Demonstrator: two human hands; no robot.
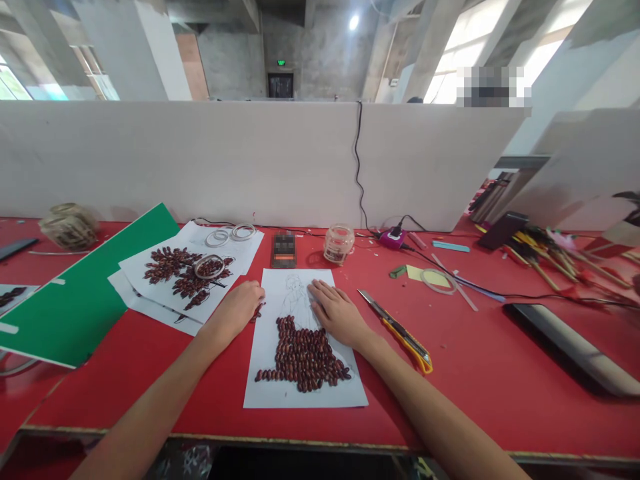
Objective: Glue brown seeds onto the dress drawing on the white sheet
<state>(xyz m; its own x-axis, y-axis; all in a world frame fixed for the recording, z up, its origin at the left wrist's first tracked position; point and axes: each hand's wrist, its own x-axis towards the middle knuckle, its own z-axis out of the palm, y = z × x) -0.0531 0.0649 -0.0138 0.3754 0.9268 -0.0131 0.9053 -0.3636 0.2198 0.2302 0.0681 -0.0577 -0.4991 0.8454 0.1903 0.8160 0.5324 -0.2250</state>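
Note:
A white sheet of paper lies in front of me with a pencil figure drawing near its top. Rows of dark red beans cover the drawing's lower part. My right hand rests flat on the sheet's right side, fingers stretched toward the drawn figure. Just off the left edge, my left hand is closed, its fingers curled down at a few loose beans on the table. What its fingertips hold is hidden. A yellow utility knife lies right of my right hand.
Left are bean-covered sheets with tape rings and a green board. Behind stand a glass jar and a dark device. Right lie a purple power adapter, cables and a long black case. A white partition closes the back.

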